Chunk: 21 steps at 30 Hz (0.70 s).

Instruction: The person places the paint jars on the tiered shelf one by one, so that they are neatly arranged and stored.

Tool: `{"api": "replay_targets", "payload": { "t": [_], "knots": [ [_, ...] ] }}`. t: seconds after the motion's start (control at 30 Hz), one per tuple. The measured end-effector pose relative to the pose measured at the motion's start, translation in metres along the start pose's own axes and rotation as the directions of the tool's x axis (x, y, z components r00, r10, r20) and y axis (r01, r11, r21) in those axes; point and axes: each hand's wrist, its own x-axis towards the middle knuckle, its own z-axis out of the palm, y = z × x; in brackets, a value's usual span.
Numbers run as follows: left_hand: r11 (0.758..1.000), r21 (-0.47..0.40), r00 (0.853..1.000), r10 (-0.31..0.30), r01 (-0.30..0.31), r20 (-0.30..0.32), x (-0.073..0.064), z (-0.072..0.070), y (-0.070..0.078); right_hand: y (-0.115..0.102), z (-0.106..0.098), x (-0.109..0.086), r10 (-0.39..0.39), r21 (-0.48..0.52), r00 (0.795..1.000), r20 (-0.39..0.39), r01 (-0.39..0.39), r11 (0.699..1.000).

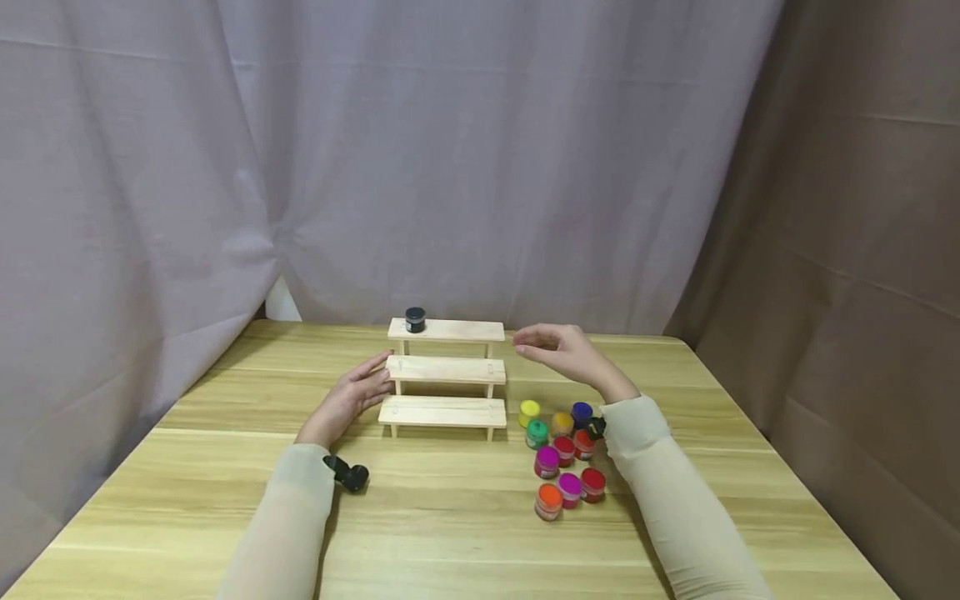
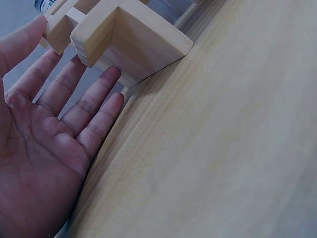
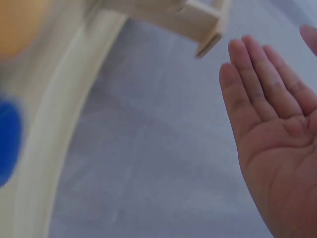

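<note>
A three-step wooden rack [image 1: 446, 370] stands mid-table, with one black-lidded jar [image 1: 416, 320] on the left part of its top step. My left hand [image 1: 352, 400] is at the rack's left side, fingers straight and fingertips right at the step ends; the left wrist view shows its bare palm [image 2: 44, 148] beside the wooden end pieces [image 2: 133, 44]. Off the right end of the top step is my right hand [image 1: 558, 350], holding nothing. In the right wrist view its fingers [image 3: 262, 84] are extended, a little apart from the rack's end [image 3: 208, 37].
Several small paint jars with coloured lids cluster right of the rack, among them a yellow one [image 1: 529, 413], a green one [image 1: 537, 433], a blue one [image 1: 581, 413] and an orange one [image 1: 549, 502]. Grey curtains [image 1: 480, 167] hang behind the wooden table [image 1: 420, 533].
</note>
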Motion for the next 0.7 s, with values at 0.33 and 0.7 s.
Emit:
{"api": "replay_targets", "payload": {
  "t": [0.33, 0.7],
  "knots": [
    [1.000, -0.006, 1.000, 0.003, -0.003, 0.002, -0.002, -0.004, -0.001, 0.037, -0.004, -0.019, 0.031, -0.004, 0.979, 0.203, -0.031, 1.000],
    [1.000, 0.000, 1.000, -0.004, 0.004, 0.002, -0.007, -0.005, -0.010, 0.058, 0.010, -0.029, 0.098, -0.019, 0.942, 0.322, -0.097, 0.995]
  ]
}}
